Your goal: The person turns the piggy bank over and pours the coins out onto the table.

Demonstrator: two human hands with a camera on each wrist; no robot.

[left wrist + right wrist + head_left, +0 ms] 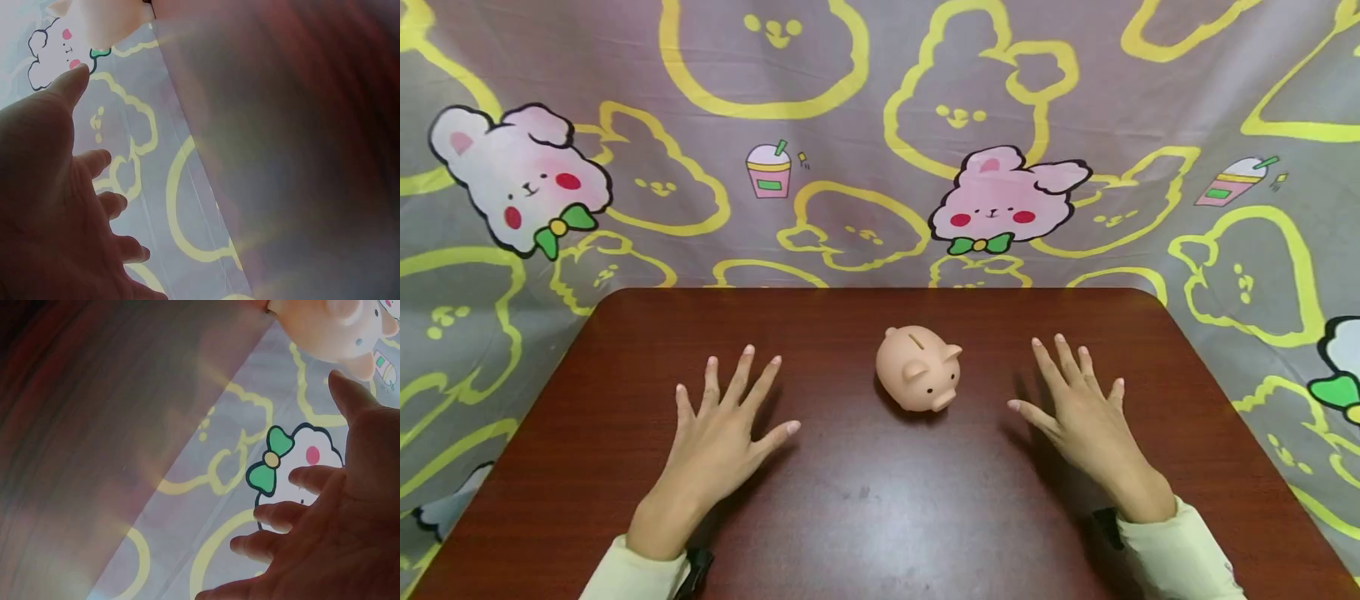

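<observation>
A pink piggy bank (917, 368) with a coin slot on its back stands on the dark wooden table (865, 533), its snout turned toward the front right. To its left, my left hand (718, 442) is spread palm down with straight fingers, apart from the pig. On the other side my right hand (1086, 425) is spread the same way, its thumb nearer the pig. Part of the piggy bank (119, 22) shows at the top of the left wrist view. More of the piggy bank (331, 331) appears at the top right of the right wrist view. Neither hand holds anything.
A grey curtain (865, 225) printed with yellow outlines, rabbit faces and drink cups hangs behind the table and along both sides. The table's far edge runs just in front of it. Pale sleeves with dark straps cover both wrists.
</observation>
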